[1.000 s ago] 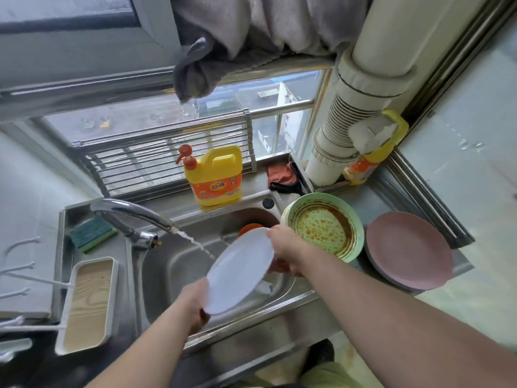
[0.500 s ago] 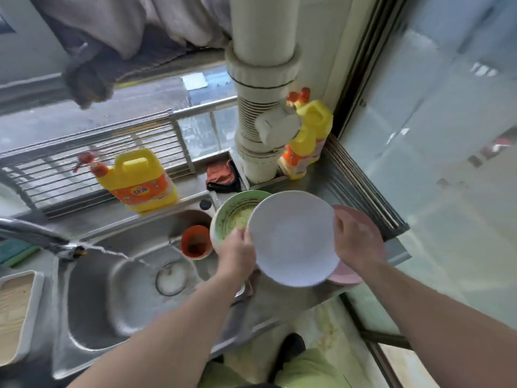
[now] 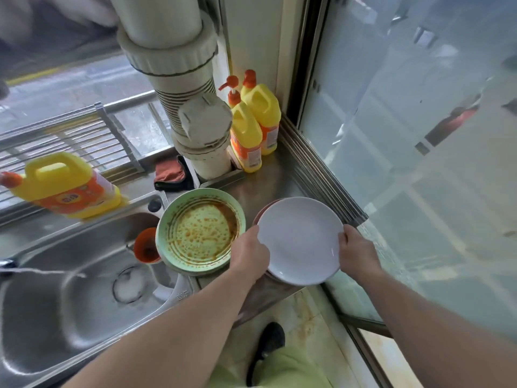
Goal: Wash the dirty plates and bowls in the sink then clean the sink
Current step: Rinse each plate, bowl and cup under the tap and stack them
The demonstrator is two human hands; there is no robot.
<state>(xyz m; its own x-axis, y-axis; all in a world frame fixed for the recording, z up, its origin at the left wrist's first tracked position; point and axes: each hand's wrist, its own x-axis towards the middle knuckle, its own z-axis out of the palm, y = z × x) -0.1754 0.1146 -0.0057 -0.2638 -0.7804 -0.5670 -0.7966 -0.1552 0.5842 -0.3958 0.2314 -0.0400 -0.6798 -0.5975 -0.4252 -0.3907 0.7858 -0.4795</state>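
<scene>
Along the window wall, the steel sink [image 3: 56, 312] takes up the left, a thin stream of water crossing above its basin and a round drain [image 3: 131, 284] set in the bottom. Right of it runs the steel worktop [image 3: 268, 186], ending against a frosted glass panel [image 3: 419, 163]. A fat white pipe [image 3: 173, 79] drops down behind the worktop.

On the worktop's near end a white plate [image 3: 300, 242] sits level over a pink plate [image 3: 265, 211], of which only a sliver of rim shows at the back left; I cannot tell whether the two touch. The left hand [image 3: 249, 256] grips the white plate's left rim, thumb on top and fingers curled under. The right hand [image 3: 356, 254] holds the right rim the same way.

Just left, overhanging the sink's edge, lies a green plate [image 3: 200, 233] smeared with orange-brown sauce. An orange cup [image 3: 145, 246] stands in the basin, touching it.

One yellow detergent jug [image 3: 67, 186] stands on the ledge behind the sink, two more yellow bottles [image 3: 254, 127] stand in the corner, and an orange cloth [image 3: 170, 172] lies by the pipe.
</scene>
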